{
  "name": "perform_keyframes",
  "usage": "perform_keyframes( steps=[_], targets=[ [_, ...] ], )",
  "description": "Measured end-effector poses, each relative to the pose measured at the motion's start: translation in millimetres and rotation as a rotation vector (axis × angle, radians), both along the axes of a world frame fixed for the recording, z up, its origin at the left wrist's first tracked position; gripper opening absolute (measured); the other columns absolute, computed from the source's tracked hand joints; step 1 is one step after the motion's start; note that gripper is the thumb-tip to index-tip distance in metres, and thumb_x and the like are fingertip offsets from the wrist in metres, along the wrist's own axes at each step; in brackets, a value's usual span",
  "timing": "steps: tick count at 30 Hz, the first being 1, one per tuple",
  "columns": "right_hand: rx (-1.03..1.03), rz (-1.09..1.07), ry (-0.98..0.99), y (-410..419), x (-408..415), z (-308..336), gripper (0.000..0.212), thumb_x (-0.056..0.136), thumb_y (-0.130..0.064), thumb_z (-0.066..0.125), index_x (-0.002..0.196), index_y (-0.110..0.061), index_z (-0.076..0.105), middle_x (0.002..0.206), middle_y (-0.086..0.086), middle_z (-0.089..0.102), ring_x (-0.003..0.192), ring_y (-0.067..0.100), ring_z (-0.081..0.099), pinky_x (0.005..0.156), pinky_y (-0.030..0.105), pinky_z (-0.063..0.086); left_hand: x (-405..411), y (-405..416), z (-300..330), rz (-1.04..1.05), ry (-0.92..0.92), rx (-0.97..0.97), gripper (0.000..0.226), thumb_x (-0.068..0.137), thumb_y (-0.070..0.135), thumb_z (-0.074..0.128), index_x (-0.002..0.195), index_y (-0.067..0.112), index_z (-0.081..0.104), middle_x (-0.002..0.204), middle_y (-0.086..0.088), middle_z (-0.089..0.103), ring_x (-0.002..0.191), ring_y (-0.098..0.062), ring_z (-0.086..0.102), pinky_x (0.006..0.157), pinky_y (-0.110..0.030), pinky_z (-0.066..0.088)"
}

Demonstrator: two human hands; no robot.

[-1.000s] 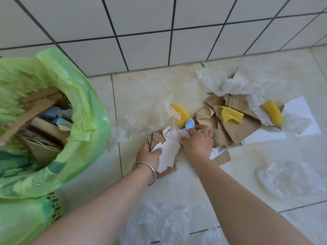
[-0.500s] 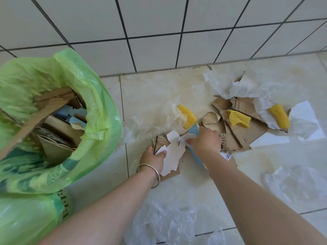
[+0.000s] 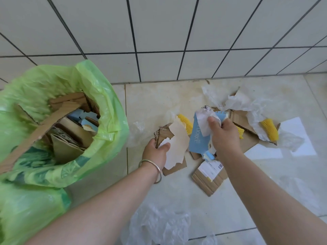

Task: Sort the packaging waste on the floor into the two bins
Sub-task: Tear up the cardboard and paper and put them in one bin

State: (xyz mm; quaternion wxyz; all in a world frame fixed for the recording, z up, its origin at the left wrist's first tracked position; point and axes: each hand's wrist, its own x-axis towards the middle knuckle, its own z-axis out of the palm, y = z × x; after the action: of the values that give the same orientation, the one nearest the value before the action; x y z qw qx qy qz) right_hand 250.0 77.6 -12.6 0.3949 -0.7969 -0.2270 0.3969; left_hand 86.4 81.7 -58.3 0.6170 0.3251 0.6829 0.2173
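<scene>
From the head camera: the right hand [image 3: 224, 137] is now lifting a blue printed card [image 3: 199, 138] and crumpled white paper [image 3: 206, 121] off the floor pile — half a second ago they lay flat — so paper waste is heading for the green-lined bin [image 3: 106, 106] at left. The card's long axis is running near-to-far. The left hand [image 3: 156, 152] is gripping torn cardboard and white paper [image 3: 177, 144] — thumb on top.

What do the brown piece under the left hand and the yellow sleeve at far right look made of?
Brown piece: corrugated cardboard, matte, with fluted ridges along its torn edge. Yellow sleeve: likely foam netting, given its soft ribbed mesh look, though detail is too fine to be sure.
</scene>
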Motion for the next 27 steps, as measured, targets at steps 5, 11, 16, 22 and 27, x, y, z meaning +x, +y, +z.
perform_keyframes(
  steps=[5,11,16,22,27],
  targets=[
    [0.026,0.0,0.208,2.2,-12.1,16.8,0.023,0.089,-0.035,0.056,0.088,-0.012,0.059,0.087,0.007,0.063,0.078,0.023,0.061,0.073,0.036,0.049,4.6,-0.7,17.9,0.039,-0.095,0.043,0.009,0.085,0.016,0.06,0.08,0.024,0.059,0.095,-0.006,0.069,0.095,-0.031,0.066,0.091,-0.049,0.051],
    [0.072,0.16,-0.105,-3.6,-46.2,32.6,0.015,0.086,-0.03,0.062,0.076,-0.033,0.051,0.102,-0.001,0.054,0.092,0.015,0.055,0.078,0.03,0.048,0.7,-0.7,50.7,0.062,-0.157,0.19,0.004,0.089,0.023,0.056,0.089,0.023,0.059,0.084,0.007,0.064,0.077,-0.012,0.061,0.065,-0.019,0.049],
    [0.166,0.226,0.018,-11.4,-66.4,57.7,0.013,0.088,-0.022,0.062,0.096,-0.021,0.052,0.091,-0.001,0.062,0.077,0.01,0.06,0.064,0.024,0.047,-18.5,-4.1,79.2,-0.032,-0.106,0.414,0.029,0.088,0.032,0.056,0.097,0.005,0.049,0.081,-0.004,0.059,0.064,-0.007,0.053,0.056,-0.013,0.042],
    [0.418,0.303,-0.067,2.1,-109.0,98.7,0.025,0.088,-0.019,0.061,0.083,-0.032,0.04,0.077,-0.01,0.051,0.063,-0.005,0.053,0.055,0.01,0.045,-48.6,3.8,130.4,0.011,-0.079,0.724,0.026,0.081,0.037,0.053,0.09,0.013,0.05,0.076,0.001,0.061,0.064,-0.005,0.052,0.062,-0.025,0.046],
    [0.532,0.37,0.071,21.6,-150.0,114.3,0.043,0.088,-0.011,0.061,0.118,-0.033,0.039,0.096,-0.023,0.055,0.074,-0.022,0.057,0.062,0.0,0.045,-85.9,12.2,148.2,0.111,0.076,0.819,0.028,0.081,0.039,0.055,0.086,0.014,0.045,0.074,-0.007,0.059,0.062,-0.014,0.049,0.058,-0.023,0.043]
  ],
)
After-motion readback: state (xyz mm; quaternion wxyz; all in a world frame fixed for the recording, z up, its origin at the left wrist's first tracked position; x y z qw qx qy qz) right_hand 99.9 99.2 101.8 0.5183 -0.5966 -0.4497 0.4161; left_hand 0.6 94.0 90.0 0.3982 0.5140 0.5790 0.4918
